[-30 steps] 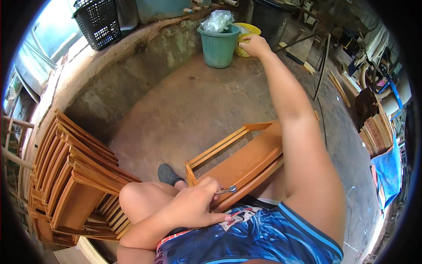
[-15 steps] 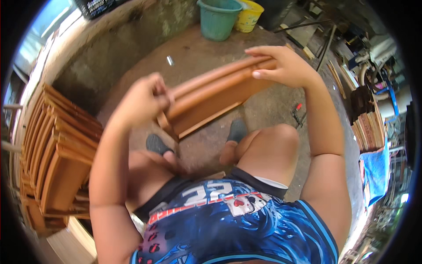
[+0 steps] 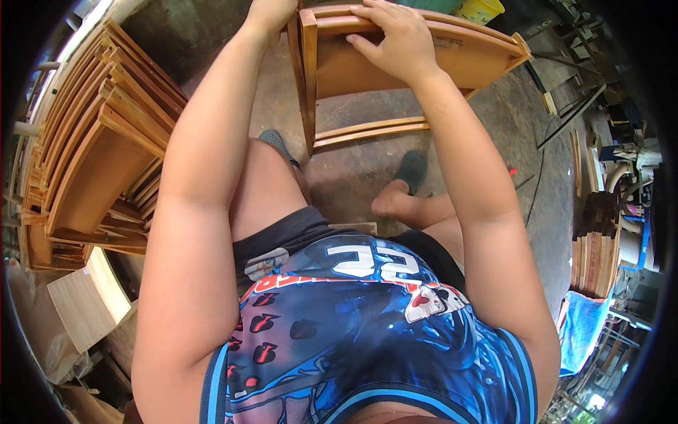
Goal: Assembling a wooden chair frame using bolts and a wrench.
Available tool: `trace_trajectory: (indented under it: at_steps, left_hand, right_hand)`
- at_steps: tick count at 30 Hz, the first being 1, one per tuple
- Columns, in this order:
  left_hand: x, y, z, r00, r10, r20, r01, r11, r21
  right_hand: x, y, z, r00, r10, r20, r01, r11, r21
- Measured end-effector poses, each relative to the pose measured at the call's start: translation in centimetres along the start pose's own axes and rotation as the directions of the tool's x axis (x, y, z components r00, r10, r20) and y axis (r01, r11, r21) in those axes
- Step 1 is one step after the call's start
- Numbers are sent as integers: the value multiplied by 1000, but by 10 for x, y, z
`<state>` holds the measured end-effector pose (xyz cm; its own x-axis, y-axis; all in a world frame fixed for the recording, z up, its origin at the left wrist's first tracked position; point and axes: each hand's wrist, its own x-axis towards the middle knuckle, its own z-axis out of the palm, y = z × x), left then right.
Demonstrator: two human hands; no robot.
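A curved wooden chair-back frame [image 3: 452, 56] stands upright on the concrete floor in front of my knees. My left hand [image 3: 267, 13] grips its left post near the top edge of the view. My right hand [image 3: 392, 39] lies flat on the top rail and panel, fingers spread over the wood. Two lower rails [image 3: 371, 131] of the frame run across just above my feet in grey shoes [image 3: 412, 169].
A stack of several similar wooden frames [image 3: 99, 141] leans at my left. A pale board [image 3: 88, 300] lies below it. Stacked wood pieces [image 3: 595, 251] and a blue cloth [image 3: 580, 328] sit at the right. A yellow bucket [image 3: 480, 10] stands beyond the frame.
The frame has gone from lying tilted across my lap to standing upright on the floor ahead. Both hands have moved up to its top, and my view has tipped downward.
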<state>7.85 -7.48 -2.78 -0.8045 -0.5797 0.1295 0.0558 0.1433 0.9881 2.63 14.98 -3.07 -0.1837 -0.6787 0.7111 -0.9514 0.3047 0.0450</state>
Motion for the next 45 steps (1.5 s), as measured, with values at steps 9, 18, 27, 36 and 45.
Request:
trace_trajectory:
  at_steps: [9,18,27,36,45]
  left_hand:
    - [20,-21,1,977,-185,-103,189,982,25]
    - [-5,-22,6,982,-73,174,146,878,-456]
    - [-49,8,5,975,-76,209,176,836,-519]
    - [-140,-1,-194,949,315,11,-239,697,676]
    - [-501,-289,-300,586,-690,-424,726,215,653]
  right_hand:
    - [-43,-49,-26,970,239,42,-235,968,-89]
    - [-30,-39,-26,942,312,122,-309,950,-42]
    - [31,-37,-24,796,374,476,-286,925,-249]
    - [18,-32,-5,934,232,273,-190,967,-170]
    - [3,3,10,919,156,363,-139,988,-73]
